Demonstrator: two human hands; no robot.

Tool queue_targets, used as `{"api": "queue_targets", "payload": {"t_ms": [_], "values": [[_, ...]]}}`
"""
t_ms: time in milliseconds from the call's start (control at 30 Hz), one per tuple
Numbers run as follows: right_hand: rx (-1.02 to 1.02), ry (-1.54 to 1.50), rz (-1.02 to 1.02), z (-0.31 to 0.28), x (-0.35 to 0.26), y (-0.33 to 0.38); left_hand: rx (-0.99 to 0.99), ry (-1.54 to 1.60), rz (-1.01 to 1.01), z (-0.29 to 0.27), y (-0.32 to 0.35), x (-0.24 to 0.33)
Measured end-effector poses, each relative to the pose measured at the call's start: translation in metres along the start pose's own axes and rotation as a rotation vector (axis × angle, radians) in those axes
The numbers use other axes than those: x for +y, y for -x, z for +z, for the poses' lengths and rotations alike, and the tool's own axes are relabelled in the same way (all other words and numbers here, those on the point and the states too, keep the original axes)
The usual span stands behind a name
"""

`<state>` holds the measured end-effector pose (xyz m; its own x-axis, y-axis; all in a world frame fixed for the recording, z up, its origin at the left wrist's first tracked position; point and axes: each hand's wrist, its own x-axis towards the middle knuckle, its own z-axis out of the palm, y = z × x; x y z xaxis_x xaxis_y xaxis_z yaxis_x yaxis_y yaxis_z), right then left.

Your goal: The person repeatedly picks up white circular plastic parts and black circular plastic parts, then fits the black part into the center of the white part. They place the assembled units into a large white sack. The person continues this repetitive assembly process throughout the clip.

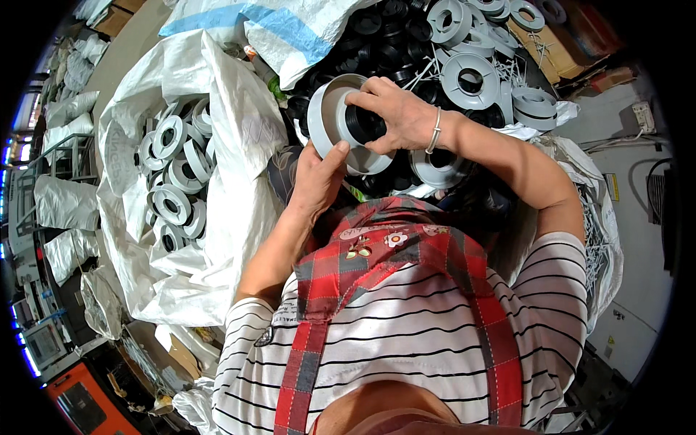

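In front of my chest I hold a round grey plastic fitting (317, 123), tilted so that its hollow side faces right. My left hand (317, 179) grips its lower rim, thumb on the inside. The fingers of my right hand (404, 109) are closed around a black ring (356, 125) within the fitting's opening; whether the ring is seated there I cannot tell. A bracelet circles my right wrist. Behind both hands lies a heap of black rings (395, 36), and another grey fitting (438, 168) sits below my right wrist.
At left a large white sack (239, 145) holds several finished-looking grey fittings (172, 203) with black centres. More grey fittings (470, 80) and thin sprues lie at upper right. A blue-striped white sack (290, 36) stands beyond. A sack of thin grey sticks (598, 246) is beside my right arm.
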<state>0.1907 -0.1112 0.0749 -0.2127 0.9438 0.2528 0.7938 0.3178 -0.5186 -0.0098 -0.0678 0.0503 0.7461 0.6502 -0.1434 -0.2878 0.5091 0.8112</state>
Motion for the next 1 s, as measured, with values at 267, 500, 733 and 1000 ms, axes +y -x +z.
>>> {"api": "queue_targets", "payload": {"t_ms": [267,500,733,1000], "values": [[0.094,-0.719,0.606,0.017,-0.003,-0.008,0.009,-0.294,0.18,0.0,0.002,-0.004],[-0.031,-0.674,0.425,0.022,0.01,0.01,0.013,-0.313,0.194,-0.006,0.0,-0.003],[-0.005,-0.353,0.35,0.023,0.0,0.028,0.014,-0.276,0.073,-0.004,0.006,-0.01],[-0.255,0.149,0.28,0.009,0.003,0.057,0.317,-0.665,0.304,-0.039,0.022,0.028]]}}
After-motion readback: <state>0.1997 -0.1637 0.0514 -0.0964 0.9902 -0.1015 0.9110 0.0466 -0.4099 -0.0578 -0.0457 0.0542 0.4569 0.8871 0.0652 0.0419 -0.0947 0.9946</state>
